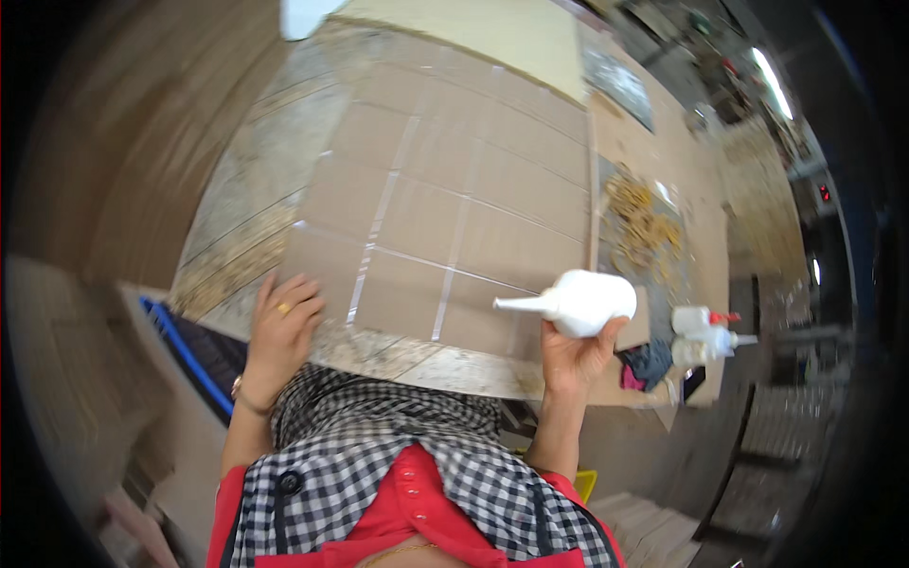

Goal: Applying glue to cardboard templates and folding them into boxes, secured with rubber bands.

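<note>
My right hand (578,358) is closed round a white squeeze bottle (595,301), which lies tipped on its side in the air with its long nozzle pointing left. Beneath the nozzle spreads a large brown cardboard sheet (530,204). Shiny whitish lines (388,194) run along and across it, dividing it into rectangles. At the sheet's near left corner, my left hand (287,317) rests with fingers stretched out and holds nothing. Whether its fingertips press on the cardboard or on the wooden tabletop (251,213) beside it, I cannot tell.
A heap of tan rubber bands (639,213) lies to the right of the sheet. Near it stand more plastic bottles (691,320), one with a red tip, and a dark cloth (648,362). A pale yellow board (492,33) and a clear plastic bag (615,80) lie at the far side.
</note>
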Motion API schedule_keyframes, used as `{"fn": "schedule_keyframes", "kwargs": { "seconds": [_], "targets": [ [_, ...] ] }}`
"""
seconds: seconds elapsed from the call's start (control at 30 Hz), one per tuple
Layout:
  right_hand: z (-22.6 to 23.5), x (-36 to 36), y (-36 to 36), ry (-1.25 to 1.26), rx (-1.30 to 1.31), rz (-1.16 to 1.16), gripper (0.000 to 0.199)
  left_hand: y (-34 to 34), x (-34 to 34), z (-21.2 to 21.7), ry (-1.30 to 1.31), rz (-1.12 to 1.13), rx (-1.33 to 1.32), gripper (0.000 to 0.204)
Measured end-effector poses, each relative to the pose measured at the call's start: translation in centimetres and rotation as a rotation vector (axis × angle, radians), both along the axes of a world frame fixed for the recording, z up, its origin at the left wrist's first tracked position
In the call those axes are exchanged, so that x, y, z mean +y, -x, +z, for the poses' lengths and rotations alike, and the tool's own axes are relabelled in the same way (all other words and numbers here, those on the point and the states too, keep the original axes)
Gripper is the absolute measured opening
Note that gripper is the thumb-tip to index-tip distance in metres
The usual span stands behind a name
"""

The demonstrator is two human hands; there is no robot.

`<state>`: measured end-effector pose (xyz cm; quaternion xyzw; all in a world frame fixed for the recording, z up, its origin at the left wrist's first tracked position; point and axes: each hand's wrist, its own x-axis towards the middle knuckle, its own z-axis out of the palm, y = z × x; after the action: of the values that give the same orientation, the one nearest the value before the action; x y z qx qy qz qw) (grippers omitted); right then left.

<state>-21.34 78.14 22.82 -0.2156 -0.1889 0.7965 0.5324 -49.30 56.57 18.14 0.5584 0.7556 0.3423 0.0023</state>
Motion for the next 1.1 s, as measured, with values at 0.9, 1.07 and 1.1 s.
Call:
{"fn": "schedule_keyframes", "kwargs": {
  "seconds": [0.9,1.07,1.1],
  "targets": [
    [-1.9,35.9,10.7,-0.462,-0.667,-1.123,0.077,-0.1,0.7,-1.0,0.05,0.018,-0.107,0.019],
    [-2.2,37.0,12.1,-0.488,-0.74,-1.117,0.079,-0.2,0.6,-1.0,0.065,0.036,-0.126,0.02],
    [-2.3,37.2,12.3,-0.505,-0.745,-1.111,0.079,-0.1,0.7,-0.8,0.072,0.034,-0.124,0.019]
  ]
}}
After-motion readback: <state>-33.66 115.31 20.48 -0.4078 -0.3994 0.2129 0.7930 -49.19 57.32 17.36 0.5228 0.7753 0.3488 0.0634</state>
